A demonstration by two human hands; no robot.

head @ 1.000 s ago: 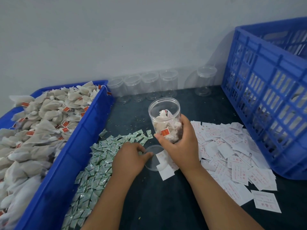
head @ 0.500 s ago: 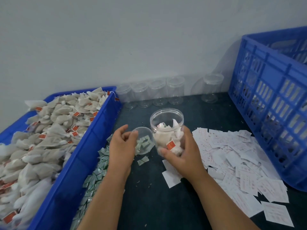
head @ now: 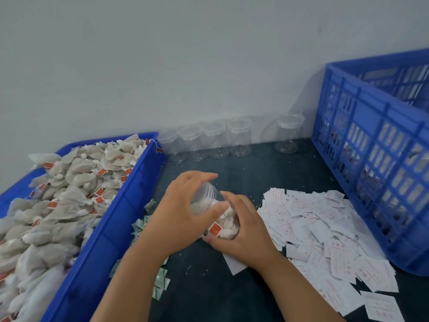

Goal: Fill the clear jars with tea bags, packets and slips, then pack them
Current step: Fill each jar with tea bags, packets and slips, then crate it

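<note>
A clear jar with tea bags and a red tag inside is tilted toward the left, above the dark table. My right hand grips its body from the right and below. My left hand holds the clear lid over the jar's mouth, fingers curled round the rim. White tea bags fill the blue tray on the left. Small green packets lie beside the tray, partly hidden by my left arm. White printed slips are spread to the right.
Several empty clear jars stand in a row along the back wall, one more apart to the right. A tall blue slatted crate stands at the right. The blue tray's wall runs along the left.
My left hand picked the lid off the table, carried it up and set it over the jar's mouth. My right hand tilted the jar to the left.
</note>
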